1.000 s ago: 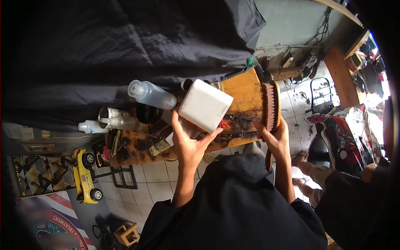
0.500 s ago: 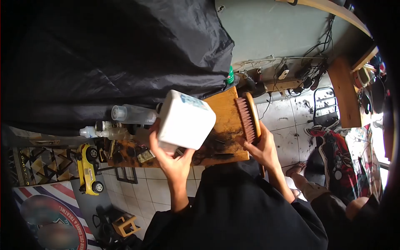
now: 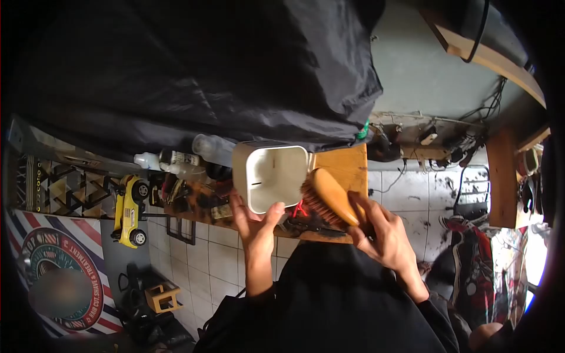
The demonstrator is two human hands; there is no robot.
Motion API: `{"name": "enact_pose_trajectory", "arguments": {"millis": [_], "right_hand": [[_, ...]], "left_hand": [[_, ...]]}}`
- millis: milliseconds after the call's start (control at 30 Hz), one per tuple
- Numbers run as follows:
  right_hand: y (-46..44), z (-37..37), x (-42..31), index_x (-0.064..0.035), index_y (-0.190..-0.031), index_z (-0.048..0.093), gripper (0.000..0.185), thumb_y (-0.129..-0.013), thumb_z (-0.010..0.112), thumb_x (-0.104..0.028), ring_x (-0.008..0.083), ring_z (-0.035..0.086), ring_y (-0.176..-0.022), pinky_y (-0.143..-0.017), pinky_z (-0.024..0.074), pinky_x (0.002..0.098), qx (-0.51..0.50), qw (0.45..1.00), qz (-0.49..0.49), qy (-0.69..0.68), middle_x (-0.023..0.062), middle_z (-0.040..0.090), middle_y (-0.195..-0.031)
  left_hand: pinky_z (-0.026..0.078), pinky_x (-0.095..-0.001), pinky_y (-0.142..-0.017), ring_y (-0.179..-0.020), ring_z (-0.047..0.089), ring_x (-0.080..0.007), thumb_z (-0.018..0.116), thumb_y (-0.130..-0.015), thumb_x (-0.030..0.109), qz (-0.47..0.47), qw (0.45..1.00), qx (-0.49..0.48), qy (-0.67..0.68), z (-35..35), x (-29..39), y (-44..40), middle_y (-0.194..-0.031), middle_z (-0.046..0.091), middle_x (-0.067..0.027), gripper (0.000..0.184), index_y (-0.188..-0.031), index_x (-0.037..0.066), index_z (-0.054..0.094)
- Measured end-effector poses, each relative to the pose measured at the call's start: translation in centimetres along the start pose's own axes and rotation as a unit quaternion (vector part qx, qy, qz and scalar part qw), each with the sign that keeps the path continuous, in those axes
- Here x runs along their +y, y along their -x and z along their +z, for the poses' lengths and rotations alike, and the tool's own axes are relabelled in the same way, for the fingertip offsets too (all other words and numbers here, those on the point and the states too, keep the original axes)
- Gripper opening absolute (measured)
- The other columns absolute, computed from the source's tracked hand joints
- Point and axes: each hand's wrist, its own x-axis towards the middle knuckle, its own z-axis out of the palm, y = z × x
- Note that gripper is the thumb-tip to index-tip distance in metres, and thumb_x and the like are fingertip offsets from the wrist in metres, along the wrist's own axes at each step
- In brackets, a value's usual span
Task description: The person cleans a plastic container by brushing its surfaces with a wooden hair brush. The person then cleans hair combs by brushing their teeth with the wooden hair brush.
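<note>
At table [image 3: 349, 160] edge — left hand [image 3: 256, 233] pinching white container [image 3: 276, 173] | right hand [image 3: 384, 238] gripping brush [image 3: 334, 197] — bristles [image 3: 311, 202] near open rim [image 3: 248, 179]

Black sheet [image 3: 176, 76], glossy folds, spans the top of the view; grey wall [image 3: 412, 76] right of it, tangled cables [image 3: 497, 103] further right. Wooden counter [image 3: 347, 165] dark-smudged in places. Near the sheet's lower edge: clear bottle [image 3: 215, 150], small white bottle [image 3: 147, 160] to its left. Yellow toy car [image 3: 128, 212] left of the counter, wheels facing right. Poster [image 3: 59, 247] lower left, lettered "HAIR CUT, SHAVE & TREATMENT"; small wooden stool [image 3: 162, 298] right of it. Pale tiled floor [image 3: 220, 259]; dark tufts [image 3: 425, 232] scattered at right.
</note>
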Motion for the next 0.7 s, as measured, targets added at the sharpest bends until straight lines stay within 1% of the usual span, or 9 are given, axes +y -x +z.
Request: {"name": "enact_pose_trajectory", "arguments": {"millis": [33, 100, 200, 267, 300, 367, 433, 533, 700], "right_hand": [[-0.6, -0.2, -0.9, -0.0081, -0.131, 0.046, 0.056, -0.08, 0.069, -0.019, 0.0335, 0.061, -0.065, -0.059, 0.0517, 0.0418, -0.006, 0.997, -0.047, 0.057, 0.0118, 0.058, -0.083], [-2.1, 0.2, -2.6, -0.0164, -0.133, 0.047, 0.055, -0.081, 0.066, -0.019, 0.0272, 0.06, -0.069, -0.059, 0.0514, 0.0382, -0.004, 0.985, -0.086, 0.148, 0.0082, 0.055, -0.085], [-4.9, 2.4, -3.2, -0.0175, -0.117, 0.059, 0.043, -0.076, 0.069, -0.017, 0.0251, 0.058, -0.076, -0.061, 0.0502, 0.0356, 0.099, 0.949, -0.075, 0.288, 0.0078, 0.055, -0.09], [-5.6, 3.7, -3.0, -0.016, -0.113, 0.059, 0.036, -0.078, 0.066, -0.021, 0.0266, 0.059, -0.076, -0.06, 0.0503, 0.0372, 0.053, 0.943, -0.054, 0.323, 0.0082, 0.054, -0.088], [-5.6, 4.3, -3.2, -0.016, -0.112, 0.059, 0.035, -0.079, 0.066, -0.023, 0.0269, 0.06, -0.075, -0.059, 0.0505, 0.0376, 0.024, 0.941, -0.034, 0.335, 0.0082, 0.054, -0.087], [-5.6, 4.9, -3.7, -0.018, -0.116, 0.058, 0.038, -0.079, 0.066, -0.024, 0.0266, 0.06, -0.074, -0.06, 0.0508, 0.0375, 0.006, 0.952, -0.058, 0.299, 0.0078, 0.054, -0.086], [-4.8, 4.6, -4.1, -0.02, -0.12, 0.057, 0.042, -0.079, 0.066, -0.024, 0.0264, 0.06, -0.073, -0.06, 0.0511, 0.0374, -0.018, 0.961, -0.074, 0.265, 0.0074, 0.054, -0.086], [-3.2, 2.2, -5.1, -0.0267, -0.132, 0.05, 0.056, -0.078, 0.068, -0.029, 0.0245, 0.06, -0.07, -0.06, 0.0505, 0.0364, -0.094, 0.945, -0.015, 0.314, 0.0053, 0.054, -0.082], [-4.0, 1.3, -6.2, -0.0226, -0.123, 0.059, 0.048, -0.076, 0.07, -0.024, 0.0232, 0.059, -0.067, -0.06, 0.0482, 0.0348, 0.005, 0.961, 0.0, 0.277, 0.0049, 0.057, -0.083]], "left_hand": [[0.041, -0.0363, -0.097, -0.114, 0.047, -0.0201, 0.076, -0.071, 0.007, -0.003, 1.0, -0.028, -0.014, 0.5, 0.9, -0.3, -0.122, 0.046, -0.0106, 0.08, -0.135, 0.007, 0.029], [0.043, -0.0369, -0.095, -0.113, 0.048, -0.0225, 0.079, -0.067, 0.007, 0.136, 0.974, -0.085, -0.161, -0.5, -0.3, -1.3, -0.124, 0.043, -0.0132, 0.087, -0.135, 0.007, 0.026], [0.053, -0.0353, -0.082, -0.107, 0.052, -0.0254, 0.08, -0.059, 0.001, 0.129, 0.983, -0.069, -0.108, 2.0, 0.5, 0.3, -0.123, 0.042, -0.0166, 0.101, -0.138, 0.004, 0.018], [0.054, -0.0327, -0.079, -0.101, 0.054, -0.0243, 0.078, -0.059, -0.002, 0.172, 0.973, -0.067, -0.136, 1.7, -0.5, -0.1, -0.12, 0.044, -0.0169, 0.098, -0.138, 0.003, 0.02], [0.054, -0.0308, -0.078, -0.1, 0.055, -0.0226, 0.077, -0.059, -0.002, 0.171, 0.969, -0.039, -0.175, 1.8, -0.3, -0.1, -0.119, 0.045, -0.0161, 0.096, -0.137, 0.002, 0.022], [0.053, -0.0302, -0.079, -0.1, 0.055, -0.0216, 0.076, -0.062, -0.004, 0.203, 0.971, -0.049, -0.117, 1.7, 0.5, -0.7, -0.119, 0.045, -0.0153, 0.093, -0.137, 0.003, 0.021], [0.052, -0.0307, -0.081, -0.102, 0.053, -0.0212, 0.074, -0.066, -0.007, 0.161, 0.986, -0.032, -0.009, 1.6, 1.6, -1.0, -0.12, 0.044, -0.014, 0.089, -0.137, 0.004, 0.021], [0.051, -0.0322, -0.085, -0.107, 0.05, -0.0215, 0.074, -0.07, -0.006, 0.199, 0.979, -0.018, -0.032, -0.6, 0.4, -2.6, -0.123, 0.041, -0.0126, 0.084, -0.135, 0.004, 0.023], [0.05, -0.0288, -0.079, -0.096, 0.053, -0.0164, 0.078, -0.069, 0.002, 0.195, 0.979, -0.003, -0.057, -1.4, -0.3, -3.0, -0.115, 0.045, -0.0103, 0.082, -0.133, 0.003, 0.026]]}}
